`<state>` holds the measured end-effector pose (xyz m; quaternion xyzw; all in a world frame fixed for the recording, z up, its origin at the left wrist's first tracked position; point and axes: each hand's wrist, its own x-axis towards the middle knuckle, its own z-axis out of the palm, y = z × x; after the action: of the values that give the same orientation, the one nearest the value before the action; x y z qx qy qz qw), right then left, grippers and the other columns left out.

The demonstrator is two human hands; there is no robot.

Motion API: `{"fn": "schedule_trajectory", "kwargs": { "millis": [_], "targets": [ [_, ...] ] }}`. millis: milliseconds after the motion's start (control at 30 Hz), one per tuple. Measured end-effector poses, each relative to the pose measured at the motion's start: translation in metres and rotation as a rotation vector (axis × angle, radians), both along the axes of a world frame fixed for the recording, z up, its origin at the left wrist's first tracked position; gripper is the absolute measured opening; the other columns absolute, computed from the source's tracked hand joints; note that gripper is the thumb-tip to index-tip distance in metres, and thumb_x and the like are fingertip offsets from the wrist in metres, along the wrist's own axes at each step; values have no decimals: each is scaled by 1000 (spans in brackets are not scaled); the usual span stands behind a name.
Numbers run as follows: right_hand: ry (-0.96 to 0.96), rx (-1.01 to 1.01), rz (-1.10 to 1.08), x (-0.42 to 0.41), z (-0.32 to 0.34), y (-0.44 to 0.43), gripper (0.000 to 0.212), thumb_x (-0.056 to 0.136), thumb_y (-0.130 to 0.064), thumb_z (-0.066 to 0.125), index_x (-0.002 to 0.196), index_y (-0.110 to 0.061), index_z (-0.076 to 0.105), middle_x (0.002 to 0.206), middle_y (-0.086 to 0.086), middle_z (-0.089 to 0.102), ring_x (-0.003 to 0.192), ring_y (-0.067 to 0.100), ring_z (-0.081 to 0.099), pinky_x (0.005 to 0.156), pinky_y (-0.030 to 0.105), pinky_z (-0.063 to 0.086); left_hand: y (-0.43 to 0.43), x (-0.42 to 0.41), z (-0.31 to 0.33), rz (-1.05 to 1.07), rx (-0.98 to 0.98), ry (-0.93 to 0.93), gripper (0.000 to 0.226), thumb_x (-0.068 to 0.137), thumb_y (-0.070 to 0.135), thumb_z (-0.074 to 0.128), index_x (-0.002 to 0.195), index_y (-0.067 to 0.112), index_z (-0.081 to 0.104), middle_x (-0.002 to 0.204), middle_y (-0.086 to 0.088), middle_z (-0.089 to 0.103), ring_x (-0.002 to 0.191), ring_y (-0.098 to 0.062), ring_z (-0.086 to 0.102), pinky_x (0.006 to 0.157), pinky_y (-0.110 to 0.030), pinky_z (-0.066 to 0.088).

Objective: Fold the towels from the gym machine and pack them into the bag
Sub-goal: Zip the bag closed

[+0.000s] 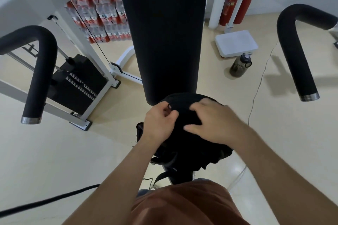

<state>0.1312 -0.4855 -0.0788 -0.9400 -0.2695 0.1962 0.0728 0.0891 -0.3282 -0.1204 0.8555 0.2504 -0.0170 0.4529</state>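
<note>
Here, left grip [160,120] pinching top of black bag [184,146], right grip [212,120] spread flat upon it.

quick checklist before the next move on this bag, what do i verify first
1. Left hand has a grip: ok, it pinches a small part at the top of the bag.
2. Right hand steadies the bag: ok, it lies flat on top.
3. Towels are packed inside: cannot tell, none are visible.
4. Bag opening is closed: cannot tell, the hands and the dark fabric hide it.
5. Strap is tucked away: not ok, it hangs loose below the bag.
</note>
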Motion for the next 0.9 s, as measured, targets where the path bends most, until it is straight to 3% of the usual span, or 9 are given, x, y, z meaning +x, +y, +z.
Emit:
{"fn": "schedule_trajectory", "kwargs": {
  "millis": [100,300,467,567,700,800,900],
  "targets": [
    [-38,28,37,-12,-23,32,41,92,-49,55,115,-15,54,111,6,59,99,28,61,78,40,49,-3,1,1,-46,-22,-15,23,81,19,60,61,15,49,51,6,51,49,-9,42,52,-22,34],
    [25,204,-9,-20,-40,19,22,93,-41,51,96,-22,61,94,-3,68,88,23,64,76,41,51,-1,-12,-7,-14,-8,-12,17,80,22,59,67,12,54,57,4,54,57,-13,48,54,-25,38],
    [-24,192,-8,-17,-41,-18,22,97,-40,46,84,-22,50,71,-8,58,68,16,57,66,37,48,4,-16,-28,-158,-4,32,13,87,28,56,83,16,56,72,3,62,72,-14,57,67,-26,43],
    [-32,116,-4,-13,-35,-31,16,98,-38,42,100,-27,54,80,-8,61,77,16,61,68,35,46,-7,-14,-33,-206,-110,-4,9,90,21,53,86,12,53,74,-4,60,67,-15,54,67,-28,43],
    [-164,-33,75,-1,-25,-6,35,99,-44,33,120,-27,55,108,-1,57,103,22,56,82,39,43,-9,-3,-32,-14,-100,-79,12,86,14,51,76,9,46,62,0,47,57,-11,41,52,-20,35],
    [-95,-48,85,16,-18,28,50,98,-55,29,123,-21,55,114,6,59,107,27,57,89,45,43,2,10,-24,119,-92,-142,23,85,9,51,67,13,37,57,5,39,53,-11,34,51,-24,30],
    [33,107,23,50,-2,46,32,96,-49,45,109,-24,60,104,-1,65,97,23,61,78,37,45,12,26,-10,182,-110,-238,12,84,12,49,78,2,46,60,0,43,56,-16,38,55,-37,36]
  ]
}}
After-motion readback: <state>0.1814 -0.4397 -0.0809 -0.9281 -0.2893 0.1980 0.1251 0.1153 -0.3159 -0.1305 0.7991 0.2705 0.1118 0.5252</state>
